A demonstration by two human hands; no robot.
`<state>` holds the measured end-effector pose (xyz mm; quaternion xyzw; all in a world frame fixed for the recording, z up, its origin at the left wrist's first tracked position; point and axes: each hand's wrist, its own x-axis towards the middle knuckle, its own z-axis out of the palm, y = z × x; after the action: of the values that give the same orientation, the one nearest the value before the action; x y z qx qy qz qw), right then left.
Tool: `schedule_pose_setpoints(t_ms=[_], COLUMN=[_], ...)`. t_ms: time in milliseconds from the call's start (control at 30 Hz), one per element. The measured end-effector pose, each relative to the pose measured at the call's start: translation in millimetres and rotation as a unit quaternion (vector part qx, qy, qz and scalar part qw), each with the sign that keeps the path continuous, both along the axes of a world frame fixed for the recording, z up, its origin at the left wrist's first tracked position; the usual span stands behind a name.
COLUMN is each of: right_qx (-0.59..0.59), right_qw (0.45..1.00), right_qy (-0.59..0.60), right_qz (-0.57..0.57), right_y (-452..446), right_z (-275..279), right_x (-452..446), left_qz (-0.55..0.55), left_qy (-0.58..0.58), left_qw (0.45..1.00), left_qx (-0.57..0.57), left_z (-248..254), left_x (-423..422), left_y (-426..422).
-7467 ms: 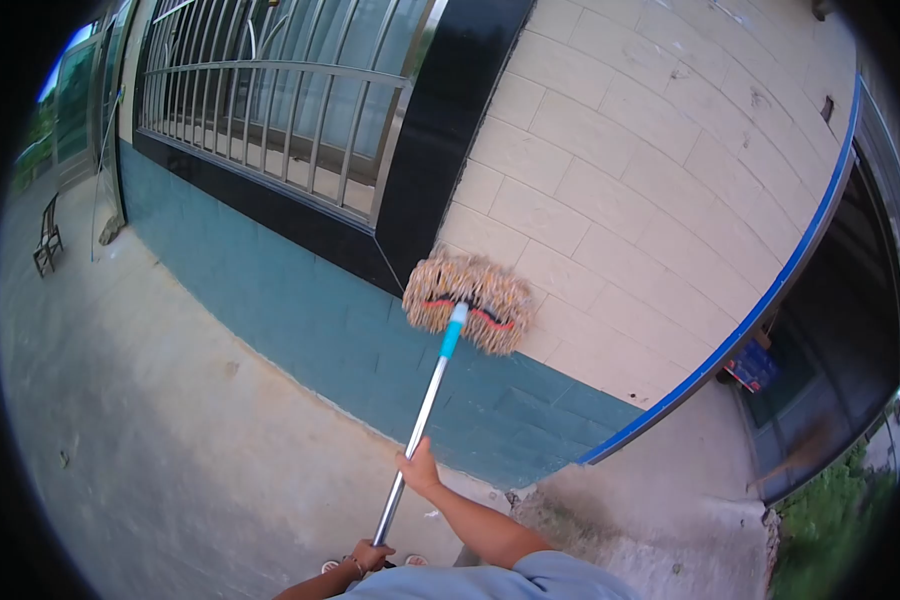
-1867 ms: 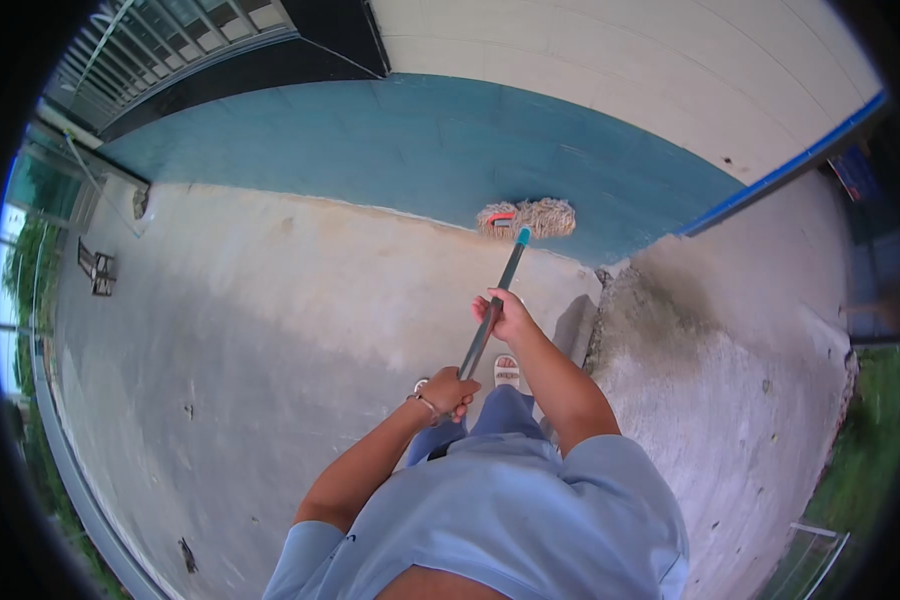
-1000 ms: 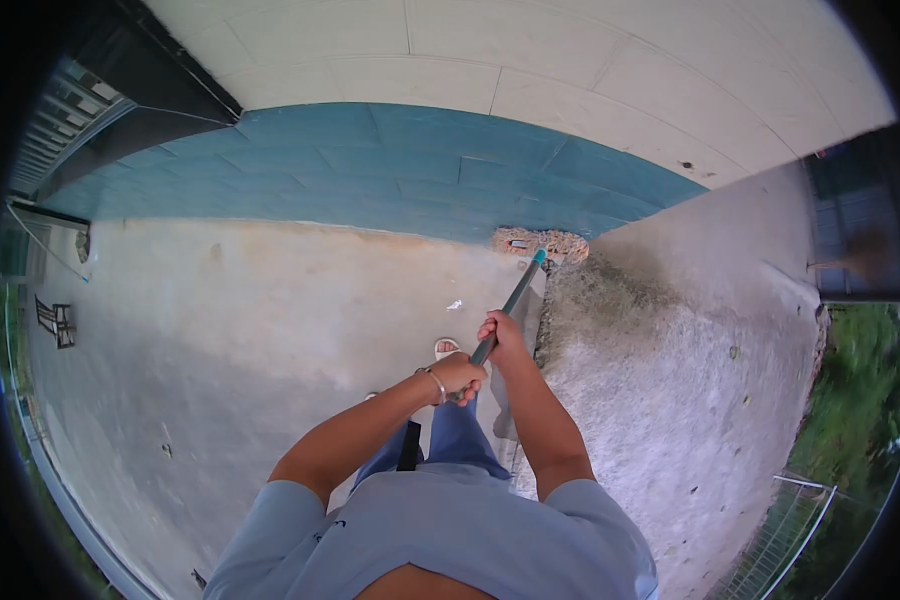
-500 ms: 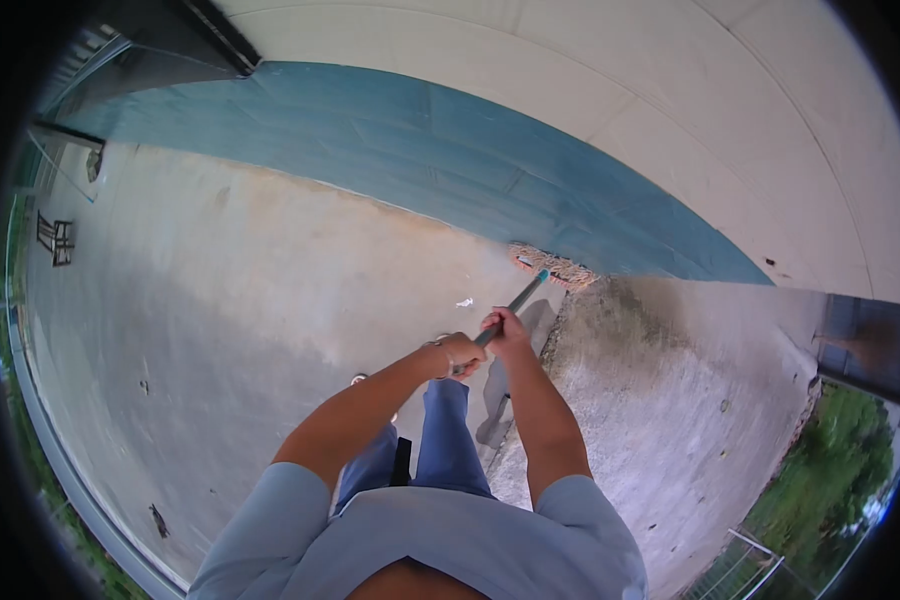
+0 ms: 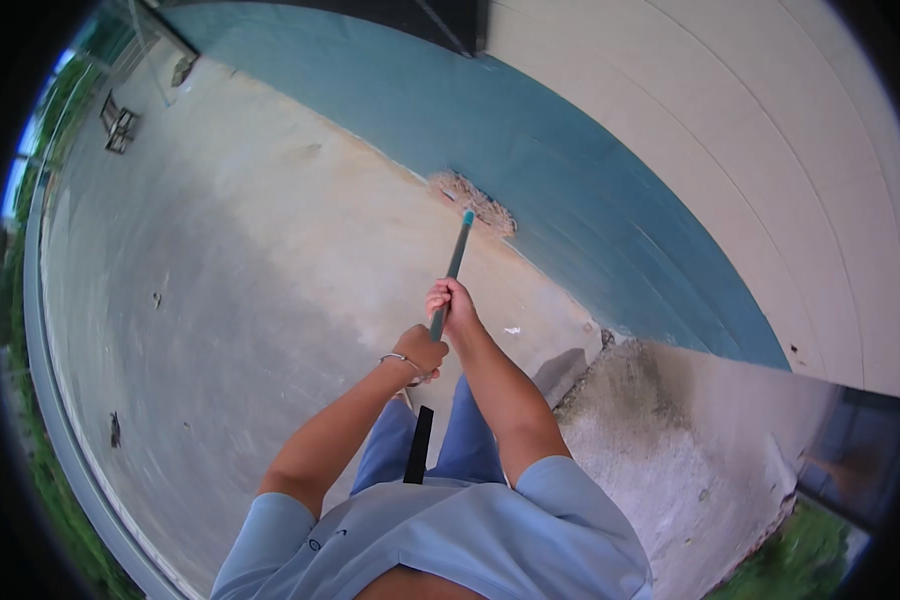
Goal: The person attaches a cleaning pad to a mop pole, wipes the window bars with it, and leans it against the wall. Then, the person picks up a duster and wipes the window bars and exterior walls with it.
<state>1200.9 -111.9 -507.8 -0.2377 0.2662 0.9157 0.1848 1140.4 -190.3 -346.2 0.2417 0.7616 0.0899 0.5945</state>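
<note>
Floor [image 5: 240, 300]: grey, concrete-like, stained tan in places. Directly on it: dark chair [image 5: 118, 122], upper left; rock-like lump [image 5: 182, 70] beyond chair; dark scrap [image 5: 115, 430], lower left; small white scrap [image 5: 512, 330], right of centre

A dark chair [image 5: 117, 122] stands at the upper left, near a stone [image 5: 183, 69]; green plants [image 5: 802, 555] show at the lower right.

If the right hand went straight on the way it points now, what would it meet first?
Following the pole, the right hand would probably meet the mop head first, near the foot of the blue wall; depth is unclear.
</note>
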Motion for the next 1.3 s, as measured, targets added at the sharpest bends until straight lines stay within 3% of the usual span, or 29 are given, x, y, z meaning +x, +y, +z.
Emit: schedule_pose_setpoints(t_ms=[133,200,233,300,500,567,633,733,800,967,1300], right_qx=[0.019,0.088,0.097,0.155,0.33,0.386,0.481,0.546,0.569,0.513,0.419], right_qw=[0.998,0.993,0.992,0.988,0.94,0.918,0.872,0.836,0.821,0.856,0.906], right_qy=[0.055,0.076,0.075,-0.005,-0.01,0.006,0.008,0.02,0.021,-0.043,-0.014], right_qz=[0.038,0.016,0.02,0.009,0.087,0.092,0.085,0.054,0.045,0.043,0.061], right_y=[-6.6,-20.4,-28.3,-54.1,-120.8,-132.7,-143.0,-150.1,-154.1,-152.9,-111.3], right_z=[13.5,37.4,52.5,93.3,194.4,222.1,250.9,277.9,285.1,276.0,220.3], right_x=[-26.8,-37.7,-42.5,-46.9,-34.6,-31.6,-32.0,-43.2,-49.6,-55.4,-58.6], left_qz=[0.012,-0.083,-0.078,-0.071,-0.096,-0.092,-0.059,-0.056,-0.05,-0.036,-0.032], left_qy=[0.042,0.119,0.119,0.008,-0.126,-0.163,-0.283,-0.338,-0.367,-0.431,-0.392], left_qw=[0.999,0.983,0.983,0.996,0.982,0.976,0.952,0.932,0.92,0.889,0.916], left_qx=[0.023,0.111,0.12,0.058,0.104,0.109,0.105,0.119,0.131,0.152,0.086], left_z=[18.3,27.0,37.8,89.1,191.9,210.8,220.8,227.5,227.2,199.2,174.8], left_x=[-18.3,-42.9,-56.3,-81.7,-138.7,-153.6,-167.9,-182.4,-190.0,-198.2,-203.5], left_y=[-18.5,-41.5,-51.0,-73.5,-164.9,-192.1,-216.0,-233.8,-238.2,-227.2,-167.2])
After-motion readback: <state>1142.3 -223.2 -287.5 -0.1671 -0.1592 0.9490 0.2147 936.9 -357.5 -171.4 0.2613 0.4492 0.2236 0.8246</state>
